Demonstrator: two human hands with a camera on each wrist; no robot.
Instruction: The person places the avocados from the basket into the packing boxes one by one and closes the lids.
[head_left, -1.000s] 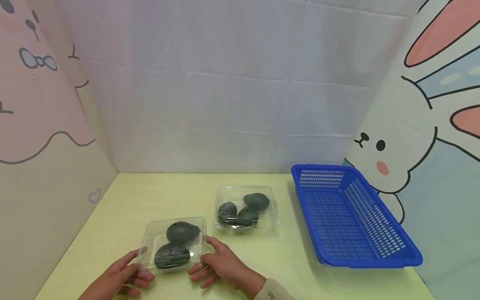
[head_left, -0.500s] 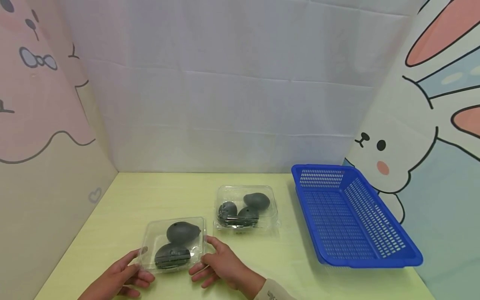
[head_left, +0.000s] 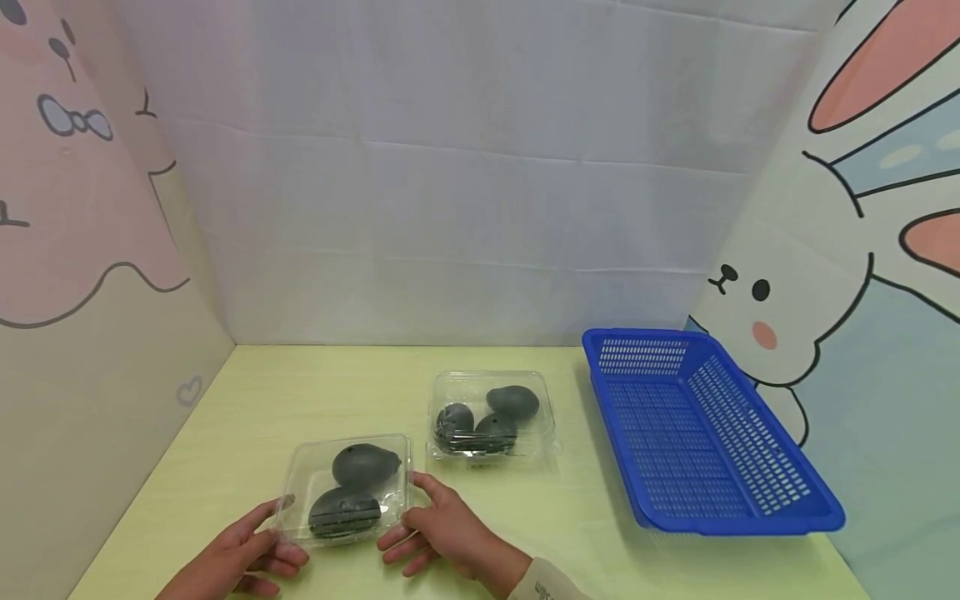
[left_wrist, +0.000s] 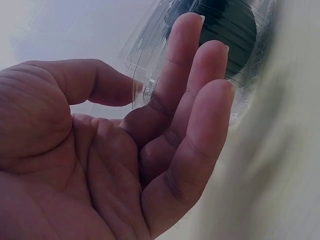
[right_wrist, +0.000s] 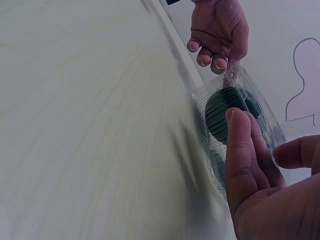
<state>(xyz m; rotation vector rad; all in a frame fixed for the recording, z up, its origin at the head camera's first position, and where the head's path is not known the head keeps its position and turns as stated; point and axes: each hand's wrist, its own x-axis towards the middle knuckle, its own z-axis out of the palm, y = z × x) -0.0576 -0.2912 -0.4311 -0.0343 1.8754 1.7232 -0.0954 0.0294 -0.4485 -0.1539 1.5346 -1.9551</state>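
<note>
A clear plastic clamshell box stands at the front left of the table in the head view. Through its lid show a dark, pear-shaped avocado and a second avocado nearer me. My left hand holds the box's left side, its index finger and thumb against the edge. On the opposite side my right hand grips the box between thumb and fingers. The right wrist view has both hands on the box. Whether its base touches the table, I cannot tell.
Behind and to the right sits another clear clamshell box with three dark avocados inside. A blue perforated plastic basket stands at the right of the pale yellow table. Cloth walls with cartoon prints enclose the back and sides.
</note>
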